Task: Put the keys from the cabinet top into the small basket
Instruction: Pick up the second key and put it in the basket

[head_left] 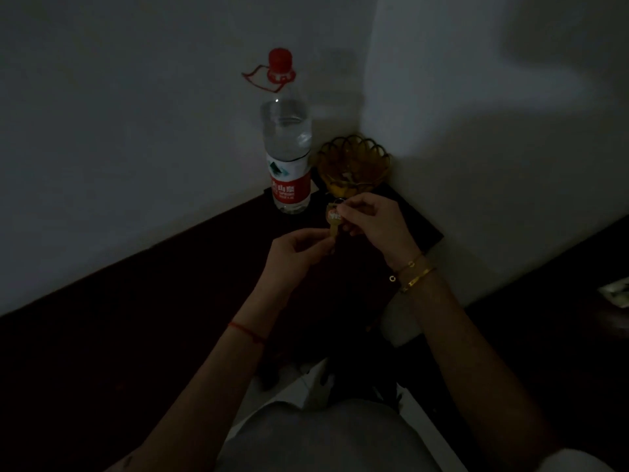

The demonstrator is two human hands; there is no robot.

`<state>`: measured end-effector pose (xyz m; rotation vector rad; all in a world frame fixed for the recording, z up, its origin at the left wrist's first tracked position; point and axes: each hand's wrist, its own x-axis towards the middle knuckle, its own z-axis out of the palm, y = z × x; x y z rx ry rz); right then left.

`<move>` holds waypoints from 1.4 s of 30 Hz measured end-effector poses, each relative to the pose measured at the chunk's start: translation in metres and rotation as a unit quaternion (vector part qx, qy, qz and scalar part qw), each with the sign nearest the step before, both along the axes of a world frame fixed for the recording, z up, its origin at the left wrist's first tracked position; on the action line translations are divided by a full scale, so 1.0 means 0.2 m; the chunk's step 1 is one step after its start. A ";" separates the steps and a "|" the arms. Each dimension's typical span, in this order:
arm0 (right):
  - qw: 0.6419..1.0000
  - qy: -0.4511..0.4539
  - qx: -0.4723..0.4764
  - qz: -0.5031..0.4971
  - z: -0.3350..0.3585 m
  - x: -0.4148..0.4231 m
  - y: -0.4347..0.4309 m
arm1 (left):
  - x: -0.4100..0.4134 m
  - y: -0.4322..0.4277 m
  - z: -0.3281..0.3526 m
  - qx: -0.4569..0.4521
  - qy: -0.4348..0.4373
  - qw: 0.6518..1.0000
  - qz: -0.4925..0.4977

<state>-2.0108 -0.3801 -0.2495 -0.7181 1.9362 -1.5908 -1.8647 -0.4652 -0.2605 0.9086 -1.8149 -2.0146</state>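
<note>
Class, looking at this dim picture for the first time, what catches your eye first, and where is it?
The water bottle with its red cap stands tall against the wall. Right of it, in the corner, sits the amber basket. Just before it, the left hand and right hand hold a brass key.

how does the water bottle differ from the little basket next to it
The water bottle is tall and narrow, while the small basket is low and wide. The bottle is clear plastic with a red cap and a red and white label; the basket is amber with a scalloped rim. The bottle is capped shut; the basket is open at the top. Both stand upright at the back of the dark cabinet top, near the wall corner.
</note>
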 end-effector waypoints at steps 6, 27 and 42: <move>0.999 0.028 0.008 0.012 0.03 -0.34 0.00 | -0.34 0.02 0.02 -0.039 0.005 0.999 0.008; 0.934 0.279 0.215 0.057 -0.08 -1.08 -0.55 | -0.92 -0.32 -0.03 -0.274 -0.082 0.955 0.079; 0.856 0.368 0.350 0.097 -0.22 -1.05 -0.70 | -0.86 -0.37 -0.14 -0.320 -0.060 0.942 0.080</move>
